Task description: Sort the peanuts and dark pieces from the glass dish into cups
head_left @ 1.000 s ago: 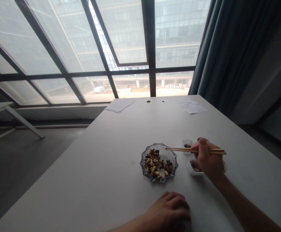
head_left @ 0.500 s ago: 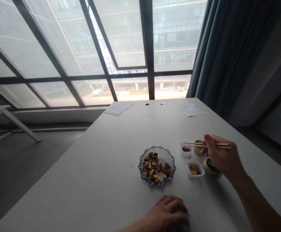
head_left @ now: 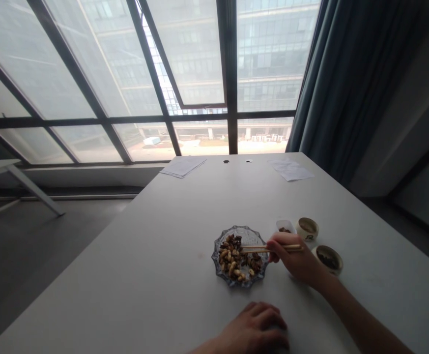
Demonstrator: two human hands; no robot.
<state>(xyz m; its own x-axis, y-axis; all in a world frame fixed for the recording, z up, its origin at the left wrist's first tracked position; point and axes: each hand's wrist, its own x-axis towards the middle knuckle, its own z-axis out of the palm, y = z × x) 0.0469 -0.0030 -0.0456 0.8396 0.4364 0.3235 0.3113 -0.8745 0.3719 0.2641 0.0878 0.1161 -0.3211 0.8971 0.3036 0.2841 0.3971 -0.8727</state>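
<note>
My right hand (head_left: pixel 291 258) is closed on a pair of wooden chopsticks (head_left: pixel 260 249). Their tips reach over the scalloped glass dish (head_left: pixel 214 255), among the nuts. Inside it lie peanuts (head_left: pixel 231 263) on the left, with dark brown pieces (head_left: pixel 236 239) behind them and more nuts at the right. Whether the chopsticks pinch a piece is too small to tell. My left hand (head_left: pixel 254 327) rests on the table in front of the dish, fingers loosely bent and slightly apart, with no object visible in it. A small white plastic tub (head_left: pixel 285 225) holding dark pieces stands just behind my right hand.
Two pale round bowls, a rear one (head_left: pixel 307 228) and a nearer one (head_left: pixel 328 259), stand right of the dish on the white table (head_left: pixel 144 265). Paper sheets (head_left: pixel 183 167) lie at the far left corner, others (head_left: pixel 291 169) at the far right. Windows and a curtain (head_left: pixel 321 98) lie beyond.
My right hand has moved left and down with the chopsticks, from above the rear plastic tub to the glass dish. It now covers the nearer tub. My left hand has stayed nearly still.
</note>
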